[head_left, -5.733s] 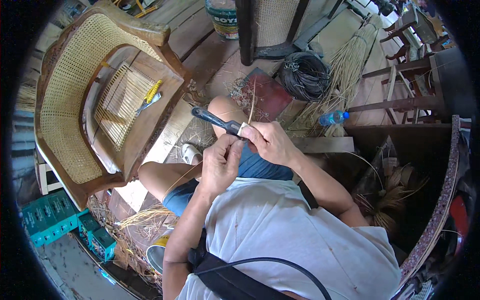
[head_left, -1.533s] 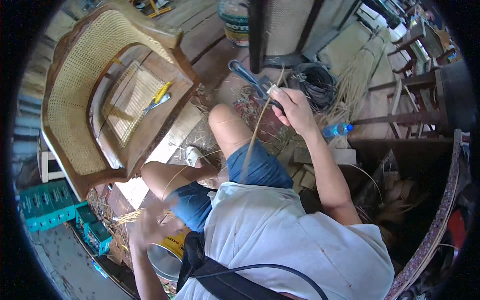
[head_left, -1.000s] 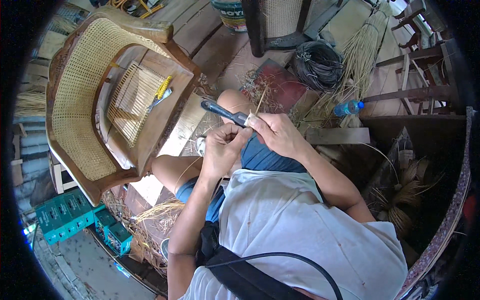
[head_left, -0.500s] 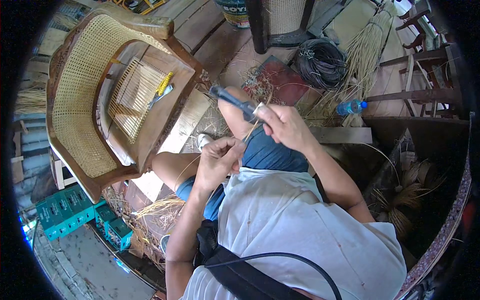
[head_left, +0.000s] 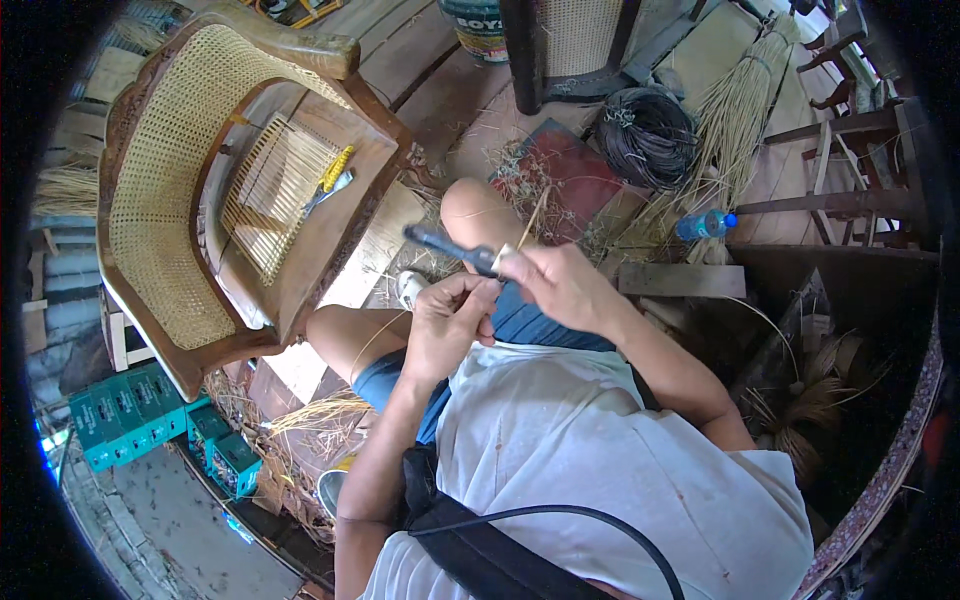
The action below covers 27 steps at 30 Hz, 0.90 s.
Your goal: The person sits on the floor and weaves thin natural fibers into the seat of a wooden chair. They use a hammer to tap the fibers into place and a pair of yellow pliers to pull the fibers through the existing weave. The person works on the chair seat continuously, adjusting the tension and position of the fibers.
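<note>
A black long-handled tool (head_left: 442,241) and a narrow tan plant-fibre strip (head_left: 536,218) are crossing in mid-air

From the head view, the bare right hand (head_left: 567,290) is clenching the near end of the tool, its thumb pressing over a small pale pad (head_left: 501,259). This grip is probably steadying the tool, whose blurred handle is pointing toward the upper left. The left hand (head_left: 443,325) is pinching thumb and forefinger together just below, seemingly on the strip's lower part, though the fingers are hiding the exact contact. The strip is rising past the right hand; the two close grips are likely keeping something so thin and springy in line with the tool.

To the left, a curved brown wooden armchair (head_left: 214,215) is showing a fine open-mesh woven back and carved, glossy edges. On its seat, a pale slatted cane panel (head_left: 270,205) is lying beneath a yellow-handled tool (head_left: 337,168), perhaps parked there for easy reach. Beyond the knees, a round coil of thin black strands (head_left: 648,145) is resting beside a long, tied bundle of dry straw-coloured strands (head_left: 745,100), its binding probably keeping the loose lengths parallel
</note>
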{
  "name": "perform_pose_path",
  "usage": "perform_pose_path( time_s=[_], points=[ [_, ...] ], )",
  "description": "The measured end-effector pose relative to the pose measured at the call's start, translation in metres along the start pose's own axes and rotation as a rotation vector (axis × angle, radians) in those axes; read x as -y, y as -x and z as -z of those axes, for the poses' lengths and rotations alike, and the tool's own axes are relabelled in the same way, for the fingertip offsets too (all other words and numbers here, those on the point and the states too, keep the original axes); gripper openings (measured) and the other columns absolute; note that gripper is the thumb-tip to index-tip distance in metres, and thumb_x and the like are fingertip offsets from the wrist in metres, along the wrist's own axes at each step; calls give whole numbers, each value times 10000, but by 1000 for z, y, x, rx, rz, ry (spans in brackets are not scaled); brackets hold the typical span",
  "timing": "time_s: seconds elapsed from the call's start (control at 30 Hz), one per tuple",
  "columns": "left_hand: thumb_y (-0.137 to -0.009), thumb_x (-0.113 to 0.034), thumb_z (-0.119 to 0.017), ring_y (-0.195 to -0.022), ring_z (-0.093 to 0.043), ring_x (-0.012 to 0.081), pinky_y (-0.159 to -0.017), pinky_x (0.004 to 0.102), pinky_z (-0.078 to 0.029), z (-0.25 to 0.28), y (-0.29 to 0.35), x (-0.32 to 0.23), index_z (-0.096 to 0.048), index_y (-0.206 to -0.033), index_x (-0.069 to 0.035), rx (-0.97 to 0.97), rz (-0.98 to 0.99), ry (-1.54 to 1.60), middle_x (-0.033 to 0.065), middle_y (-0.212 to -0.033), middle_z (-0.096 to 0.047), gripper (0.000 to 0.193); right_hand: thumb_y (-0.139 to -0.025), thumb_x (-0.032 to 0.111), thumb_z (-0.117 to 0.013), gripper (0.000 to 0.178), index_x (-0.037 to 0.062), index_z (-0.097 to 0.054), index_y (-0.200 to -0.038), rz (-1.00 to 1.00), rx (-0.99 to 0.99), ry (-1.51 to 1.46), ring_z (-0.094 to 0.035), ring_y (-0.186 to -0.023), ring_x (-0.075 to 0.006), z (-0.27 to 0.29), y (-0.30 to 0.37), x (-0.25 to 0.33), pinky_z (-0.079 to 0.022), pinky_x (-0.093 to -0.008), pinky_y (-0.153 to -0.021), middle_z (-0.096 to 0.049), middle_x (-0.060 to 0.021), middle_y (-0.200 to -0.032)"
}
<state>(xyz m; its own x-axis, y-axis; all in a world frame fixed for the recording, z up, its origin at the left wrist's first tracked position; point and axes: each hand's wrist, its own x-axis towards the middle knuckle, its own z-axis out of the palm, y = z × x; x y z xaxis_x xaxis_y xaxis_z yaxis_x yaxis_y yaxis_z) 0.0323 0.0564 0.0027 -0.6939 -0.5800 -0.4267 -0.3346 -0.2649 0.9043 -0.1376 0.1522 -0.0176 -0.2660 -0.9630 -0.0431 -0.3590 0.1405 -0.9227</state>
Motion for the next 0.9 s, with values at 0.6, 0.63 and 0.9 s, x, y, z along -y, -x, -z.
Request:
perform_pose_path(
  time_s=[0.6,0.63,0.9],
  points=[
    [-929,-118,-629,-569,-535,32,-521,202,-459,1,-6,-3,-664,-878,11,-35,-74,-129,20,-689,-616,143,-967,284,-531,351,-16,-615,-806,81,-124,15,-522,-488,-313,-7,2,5,-435,-392,-505,-551,-202,-593],
    [-926,-110,-627,-557,-495,35,-505,215,-423,2,-6,-3,-651,-865,8,-36,-118,-208,8,-666,-581,135,-965,282,-533,354,-17,-618,-797,47,-121,-27,-518,-483,-291,-8,2,4,-432,-386,-502,-549,-193,-585],
    [-909,-59,-604,-547,-431,66,-505,260,-374,-4,-4,-8,-613,-831,8,-31,-332,-339,19,-610,-497,104,-959,283,-544,362,-17,-640,-780,-161,-62,-303,-502,-507,-111,-3,1,-1,-399,-312,-480,-523,-66,-527]
  ],
)
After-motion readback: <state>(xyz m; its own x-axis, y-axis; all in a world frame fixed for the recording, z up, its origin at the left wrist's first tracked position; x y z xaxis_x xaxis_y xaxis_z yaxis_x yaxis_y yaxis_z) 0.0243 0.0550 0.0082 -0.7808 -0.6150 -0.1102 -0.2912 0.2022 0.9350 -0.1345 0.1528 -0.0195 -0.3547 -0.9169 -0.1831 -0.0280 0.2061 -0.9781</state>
